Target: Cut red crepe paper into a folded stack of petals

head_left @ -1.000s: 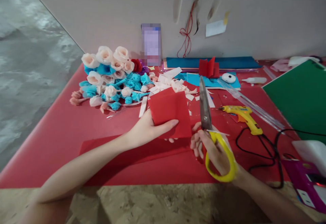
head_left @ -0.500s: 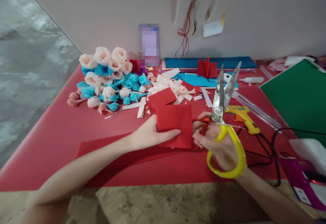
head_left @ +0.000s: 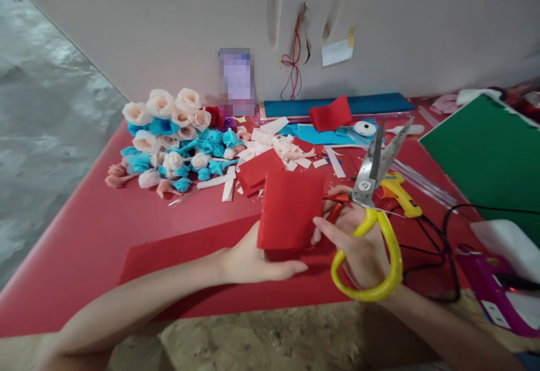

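Note:
My left hand [head_left: 253, 261] holds a folded square of red crepe paper [head_left: 291, 208] upright over the red table cover [head_left: 84, 236]. My right hand [head_left: 358, 244] grips yellow-handled scissors [head_left: 375, 208] with the steel blades apart, pointing up and away; its fingertips also touch the right edge of the red paper. More cut red squares [head_left: 257, 169] lie just behind the held piece. A long red sheet [head_left: 177, 247] lies flat under my left forearm.
A heap of pink, white and blue paper roses [head_left: 172, 134] sits at the back left. White paper scraps [head_left: 278, 146], a yellow glue gun [head_left: 399, 188] with a black cord [head_left: 439, 236], blue paper [head_left: 337, 103], a green board [head_left: 485, 157] and a purple box [head_left: 502, 292] lie around.
The scissors went from shut and pointing away to blades apart. My left hand lifted the red square from a flat hold to upright, and my right fingers reached its edge.

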{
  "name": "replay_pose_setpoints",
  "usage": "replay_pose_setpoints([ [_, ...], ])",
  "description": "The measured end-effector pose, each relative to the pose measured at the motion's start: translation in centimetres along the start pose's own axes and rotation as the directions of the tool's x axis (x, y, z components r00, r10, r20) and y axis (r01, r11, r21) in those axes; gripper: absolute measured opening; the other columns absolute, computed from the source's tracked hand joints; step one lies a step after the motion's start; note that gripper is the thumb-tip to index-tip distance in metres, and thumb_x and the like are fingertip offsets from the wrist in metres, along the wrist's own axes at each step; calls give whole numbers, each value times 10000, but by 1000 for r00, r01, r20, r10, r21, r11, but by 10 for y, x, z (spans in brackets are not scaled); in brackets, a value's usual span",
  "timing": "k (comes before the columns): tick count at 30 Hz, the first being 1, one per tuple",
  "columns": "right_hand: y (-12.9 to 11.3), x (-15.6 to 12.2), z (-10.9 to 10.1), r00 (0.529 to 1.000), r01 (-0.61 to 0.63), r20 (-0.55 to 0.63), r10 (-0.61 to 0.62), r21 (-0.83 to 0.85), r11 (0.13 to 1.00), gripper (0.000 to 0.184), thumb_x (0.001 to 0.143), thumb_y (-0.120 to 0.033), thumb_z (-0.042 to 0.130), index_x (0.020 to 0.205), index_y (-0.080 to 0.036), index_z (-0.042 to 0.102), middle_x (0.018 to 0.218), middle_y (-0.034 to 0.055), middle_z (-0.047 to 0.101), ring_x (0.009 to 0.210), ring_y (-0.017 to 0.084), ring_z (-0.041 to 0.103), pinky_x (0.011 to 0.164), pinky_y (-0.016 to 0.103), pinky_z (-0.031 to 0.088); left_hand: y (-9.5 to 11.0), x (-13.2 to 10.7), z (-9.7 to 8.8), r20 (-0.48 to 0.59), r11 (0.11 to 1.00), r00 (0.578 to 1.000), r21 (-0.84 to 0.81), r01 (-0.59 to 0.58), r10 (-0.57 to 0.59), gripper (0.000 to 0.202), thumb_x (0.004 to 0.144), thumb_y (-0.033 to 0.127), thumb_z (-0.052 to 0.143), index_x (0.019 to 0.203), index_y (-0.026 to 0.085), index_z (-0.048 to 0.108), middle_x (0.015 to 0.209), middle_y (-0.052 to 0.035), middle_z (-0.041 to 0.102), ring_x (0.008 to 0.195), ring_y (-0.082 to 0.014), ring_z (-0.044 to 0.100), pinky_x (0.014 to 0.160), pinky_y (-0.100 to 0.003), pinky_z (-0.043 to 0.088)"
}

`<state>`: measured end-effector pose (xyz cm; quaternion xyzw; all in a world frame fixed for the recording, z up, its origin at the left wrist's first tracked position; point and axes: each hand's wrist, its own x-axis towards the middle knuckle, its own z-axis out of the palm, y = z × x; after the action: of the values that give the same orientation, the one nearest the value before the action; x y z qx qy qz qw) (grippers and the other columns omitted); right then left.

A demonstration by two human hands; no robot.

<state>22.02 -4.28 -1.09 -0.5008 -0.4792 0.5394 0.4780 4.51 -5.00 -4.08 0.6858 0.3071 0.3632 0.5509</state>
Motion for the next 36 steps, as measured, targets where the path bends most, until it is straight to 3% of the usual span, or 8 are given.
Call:
replay_pose_setpoints([
  [3, 3, -2, 3, 1000, -13, 6, 13, 5, 1000, 315, 688, -208, 614, 939, -230, 425, 626, -82, 512, 439, 73, 521, 456, 199, 487, 5, 4, 6, -10, 993, 999, 110, 32, -31, 277, 790, 285, 583, 1045, 186, 628, 1015, -90, 676, 951, -208, 632, 901, -328, 513],
  [7, 6, -3, 7, 999, -40, 33, 40, 4, 999, 305, 679, -232, 621, 913, -238, 425, 584, -86, 493, 441, 81, 510, 464, 206, 489, 10, 7, 8, -50, 991, 992, 57, 122, -119, 239, 882, 282, 434, 945, 186, 644, 957, -67, 690, 909, -172, 640, 907, -290, 513],
  [12, 14, -3, 5, 996, -24, 90, 26, -26, 999, 143, 794, -316, 479, 906, -229, 459, 616, -41, 519, 499, 108, 543, 520, 243, 502, 4, 1, 6, -241, 968, 938, -24, 251, -249, 308, 878, 412, 453, 887, 193, 669, 936, -55, 702, 921, -192, 644, 915, -313, 519],
  [14, 20, -4, 3, 983, -47, 173, 55, -51, 998, 151, 793, -289, 455, 924, -224, 491, 699, -4, 574, 605, 131, 585, 592, 259, 516, 1, 0, 4, -336, 966, 907, -38, 257, -255, 317, 857, 442, 491, 877, 185, 675, 929, -52, 704, 917, -196, 647, 906, -308, 524],
  [17, 31, -7, 1, 949, -68, 303, 87, -74, 995, 331, 740, -208, 491, 1069, -235, 475, 910, 28, 615, 794, 150, 597, 742, 288, 506, 1, 2, 0, -443, 972, 866, -53, 231, -230, 330, 843, 461, 515, 802, 180, 683, 835, -44, 712, 810, -180, 664, 830, -271, 554],
  [20, 38, -11, 3, 940, -61, 328, 91, -100, 993, 287, 790, -220, 482, 1075, -241, 454, 905, 24, 595, 760, 133, 566, 757, 289, 484, 5, 5, -4, -500, 981, 847, -37, 189, -182, 316, 832, 448, 540, 774, 171, 680, 783, -42, 707, 734, -164, 661, 779, -257, 570],
  [26, 33, -16, 3, 936, 12, 342, 88, -280, 960, 135, 860, -248, 440, 982, -212, 485, 843, 19, 562, 704, 112, 523, 684, 246, 442, 6, 6, -5, -537, 974, 817, -35, 224, -208, 331, 809, 469, 563, 755, 160, 669, 781, -47, 704, 729, -172, 659, 729, -264, 581],
  [36, 29, -19, 3, 914, 67, 397, 83, -350, 934, 251, 905, -340, 375, 1081, -175, 446, 753, 18, 557, 582, 103, 498, 547, 225, 403, 7, 7, -2, -461, 972, 856, -103, 211, -235, 254, 814, 402, 577, 765, 167, 663, 737, -25, 699, 693, -153, 658, 688, -247, 583],
])
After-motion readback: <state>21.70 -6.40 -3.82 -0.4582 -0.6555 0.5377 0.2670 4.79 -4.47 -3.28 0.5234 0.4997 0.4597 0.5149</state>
